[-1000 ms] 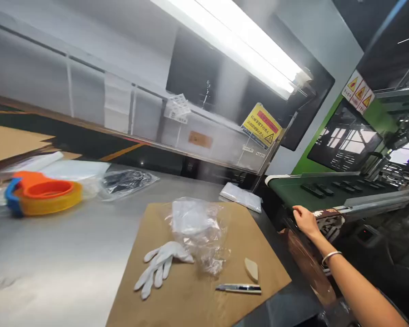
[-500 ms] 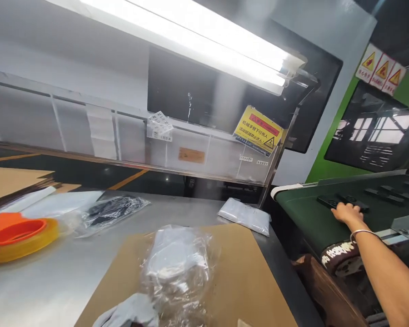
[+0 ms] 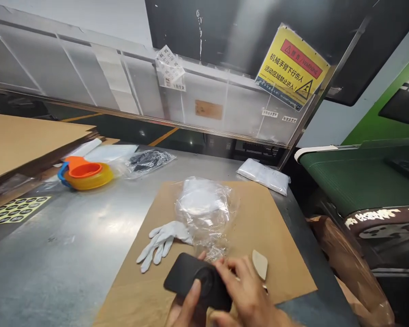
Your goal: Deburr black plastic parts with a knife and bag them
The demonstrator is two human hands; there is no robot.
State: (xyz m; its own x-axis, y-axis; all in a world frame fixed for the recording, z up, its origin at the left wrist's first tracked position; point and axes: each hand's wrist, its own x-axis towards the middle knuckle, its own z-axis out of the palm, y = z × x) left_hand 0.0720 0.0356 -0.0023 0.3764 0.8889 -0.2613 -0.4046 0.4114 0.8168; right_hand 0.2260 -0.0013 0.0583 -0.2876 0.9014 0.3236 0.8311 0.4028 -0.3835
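A person's two bare hands share a flat black part (image 3: 182, 272) above the near portion of a cardboard sheet (image 3: 255, 218) on a metal table (image 3: 71, 254). The left hand (image 3: 183, 312) supports the piece from beneath while the right hand (image 3: 247, 288) grips its right end, a double hold that probably steadies it with its face tilted toward the wearer. The cardboard likely cushions items from bare metal; a white glove (image 3: 163, 240) by its left edge and a clear plastic bag (image 3: 204, 204) at its far edge appear set aside, leaving the near area for the hands. A tan wedge (image 3: 260, 265) lies just beyond the right hand, toward the sheet's right edge, seemingly within easy reach. The right fingers are bent and closed on the part, forefinger at its upper edge; the left thumb presses beside a round feature, though how the fingers underneath are curled cannot be told
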